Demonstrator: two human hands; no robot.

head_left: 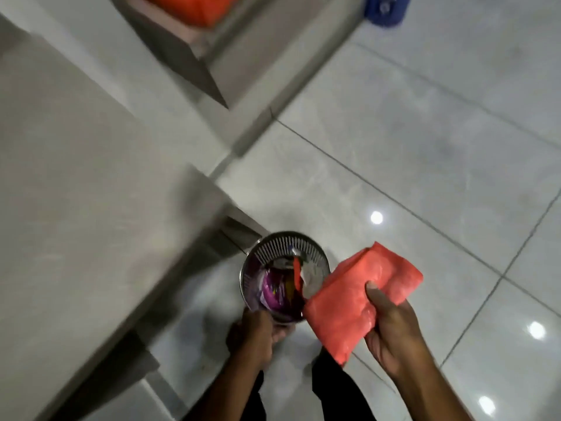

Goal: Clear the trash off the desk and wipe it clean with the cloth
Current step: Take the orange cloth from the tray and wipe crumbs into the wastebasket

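Note:
A round slatted trash bin stands on the floor by the desk's corner, with purple and red wrappers inside it. My left hand is low at the bin's near rim, fingers curled against it. My right hand grips a folded orange-red cloth just right of the bin, above the floor. The grey desk top fills the left side; the part in view is bare and blurred.
Glossy grey floor tiles spread to the right. A second desk or shelf with an orange object stands at the top. A blue object sits on the floor at the top right. My dark trouser legs are below.

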